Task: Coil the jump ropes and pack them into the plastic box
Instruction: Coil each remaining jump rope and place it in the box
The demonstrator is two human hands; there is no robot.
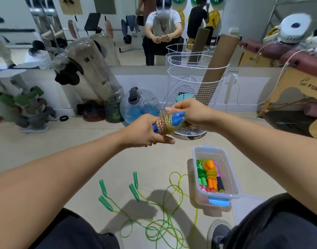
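So the blue-handled jump rope (167, 122) is being held up in the air between both hands, above the floor (64, 151), with its multicoloured cord wound tight around the blue handles. The left hand (147, 131) is gripping the lower end of the bundle, fingers curled around it, and the right hand (188, 112) is pinching the upper end from above. Down to the right, the clear plastic box (231, 177) is sitting on the floor with a few coiled ropes already lying inside: green, orange, and one with a black handle. Just left of the box, two loose ropes with green handles (136, 187) are lying tangled on the floor between the person's knees. Behind the hands a white wire basket (190, 87) is standing against the mirror wall.
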